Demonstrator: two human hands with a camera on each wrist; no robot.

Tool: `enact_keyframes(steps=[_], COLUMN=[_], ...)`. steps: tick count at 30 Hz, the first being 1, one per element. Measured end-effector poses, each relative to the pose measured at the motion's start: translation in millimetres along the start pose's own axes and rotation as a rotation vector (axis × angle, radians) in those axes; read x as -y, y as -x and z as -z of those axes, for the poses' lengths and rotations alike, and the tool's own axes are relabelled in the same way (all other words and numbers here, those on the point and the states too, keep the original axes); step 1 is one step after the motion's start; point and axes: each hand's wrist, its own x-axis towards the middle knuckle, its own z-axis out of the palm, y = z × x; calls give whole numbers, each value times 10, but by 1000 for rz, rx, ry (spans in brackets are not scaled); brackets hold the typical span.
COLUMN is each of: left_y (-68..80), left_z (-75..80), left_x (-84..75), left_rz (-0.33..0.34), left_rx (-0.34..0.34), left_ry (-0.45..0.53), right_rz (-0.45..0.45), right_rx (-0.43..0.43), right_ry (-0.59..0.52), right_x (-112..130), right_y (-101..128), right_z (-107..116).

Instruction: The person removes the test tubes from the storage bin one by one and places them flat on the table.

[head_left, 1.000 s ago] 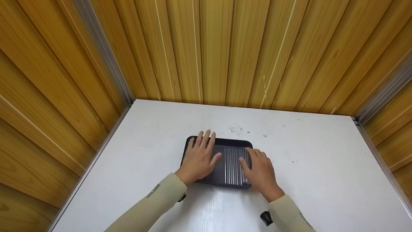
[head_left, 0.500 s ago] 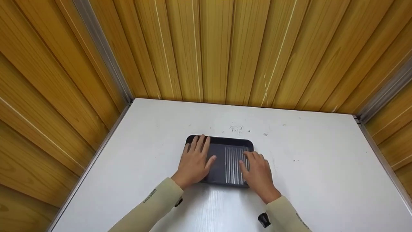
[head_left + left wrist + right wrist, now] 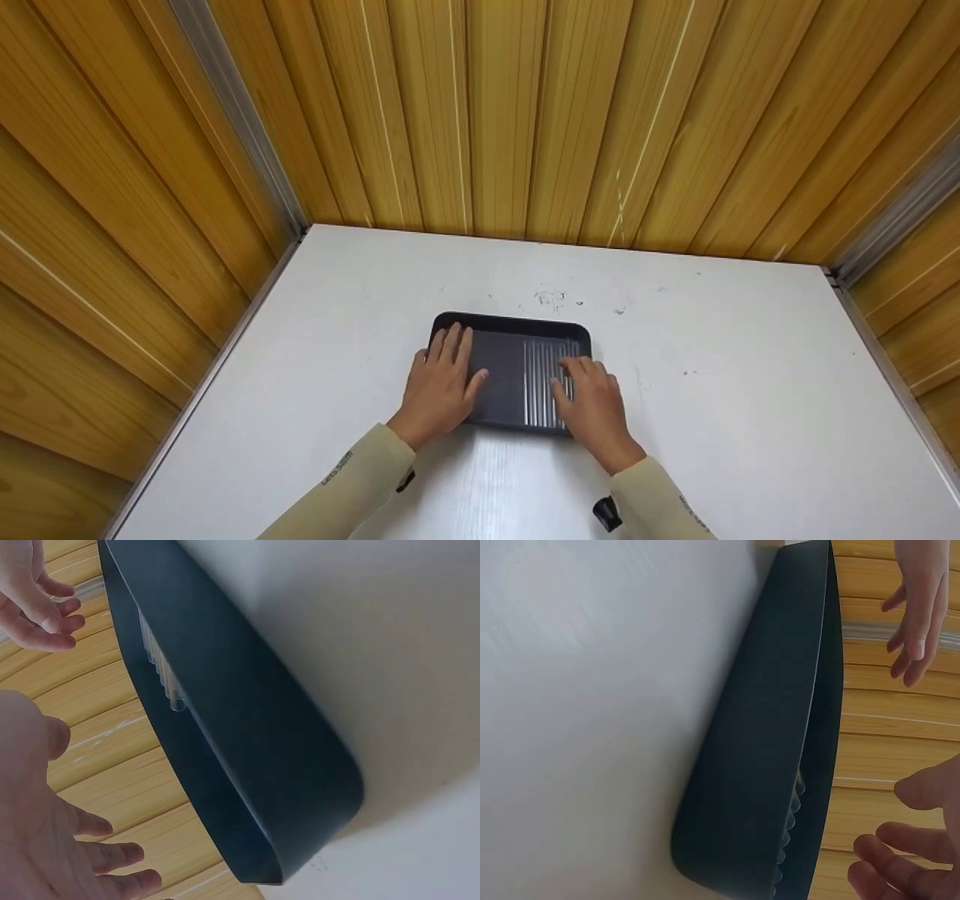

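Observation:
A dark rectangular tray (image 3: 498, 379) lies on the white table. Side by side across its right part runs a row of shiny, clear tube-like pieces (image 3: 541, 386); their rounded ends (image 3: 177, 701) show inside the tray in the left wrist view. My left hand (image 3: 439, 386), fingers spread and straight, is over the tray's left side. Above the right end of the row is my right hand (image 3: 596, 401), its fingers loosely bent and thumb apart. Both wrist views show gaps between the hands and the tray, with nothing held.
The white table (image 3: 750, 390) surrounds the tray, with dark scuff marks (image 3: 551, 298) behind it. Wood-patterned panels (image 3: 495, 120) wall in the back and both sides, with metal posts (image 3: 240, 112) at the corners.
Both hands have drawn back toward the person, the left also moving left and the right slightly left. More of the tray's floor shows. The tray and the tube-like pieces stay put.

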Motion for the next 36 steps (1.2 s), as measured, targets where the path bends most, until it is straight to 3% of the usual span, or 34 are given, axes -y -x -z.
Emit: enact_keyframes(steps=[7,14,23,36], left_y=[46,80,79,-8], left_z=[-47,-112,-198,-174], left_x=[85,186,304,405], left_rz=[27,10,31,125], left_rx=[-18,-119,-198,-182], left_ry=[-20,-118,-132,-159], right_rz=[10,35,15,29], right_rx=[-1,-3,24,6], right_ry=[13,2,-8,11], right_x=[25,48,99,120], right_y=[-2,2,8,33], right_z=[-60,-133,-208,-316])
